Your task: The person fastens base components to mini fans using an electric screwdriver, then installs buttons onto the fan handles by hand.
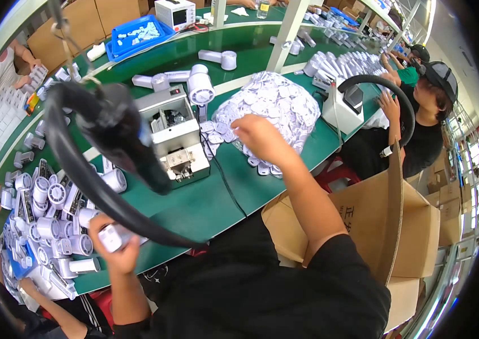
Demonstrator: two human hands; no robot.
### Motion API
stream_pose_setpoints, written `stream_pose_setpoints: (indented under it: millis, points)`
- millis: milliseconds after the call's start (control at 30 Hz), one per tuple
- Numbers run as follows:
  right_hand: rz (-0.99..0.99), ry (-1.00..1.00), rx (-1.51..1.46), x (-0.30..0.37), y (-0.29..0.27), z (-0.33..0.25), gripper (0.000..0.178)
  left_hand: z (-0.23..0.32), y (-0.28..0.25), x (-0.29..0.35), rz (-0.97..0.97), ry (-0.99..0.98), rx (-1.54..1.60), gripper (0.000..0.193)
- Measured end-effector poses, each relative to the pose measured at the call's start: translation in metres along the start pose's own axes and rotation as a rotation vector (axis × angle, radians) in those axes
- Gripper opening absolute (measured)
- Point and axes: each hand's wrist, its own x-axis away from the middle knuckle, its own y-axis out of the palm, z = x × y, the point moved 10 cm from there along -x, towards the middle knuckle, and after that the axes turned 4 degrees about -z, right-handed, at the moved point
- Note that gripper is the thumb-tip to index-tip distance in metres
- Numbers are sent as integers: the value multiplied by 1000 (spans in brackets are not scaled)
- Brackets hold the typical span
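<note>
My left hand, low on the left by the table edge, is closed around a white plastic housing with its squarish end turned up. My right hand reaches over the near left side of a heap of flat white plastic pieces in a clear bag. Its fingertips are drawn together beside a few loose pieces; whatever they pinch is hidden. Left of them stands a small metal machine with an open top. A blurred black hanging tool with a thick cable covers part of the view.
Many white fan-like housings crowd the left of the green table. A blue tray of small parts lies farther back. Cardboard boxes stand at my right. Co-workers sit on both sides; one wears a cap.
</note>
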Motion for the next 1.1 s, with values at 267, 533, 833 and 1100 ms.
stream_pose_setpoints:
  millis: [267,533,833,1100]
  points:
    - [25,-164,321,3,56,16,10,-26,69,8,-155,16,124,46]
    - [-274,191,-1202,41,59,-117,31,-45,74,16,-195,-120,149,68]
    - [-476,-514,-563,2,62,-205,18,-47,82,7,-509,-221,-39,83]
    - [308,-205,-759,-31,-23,-151,69,-39,72,14,-286,-73,263,50]
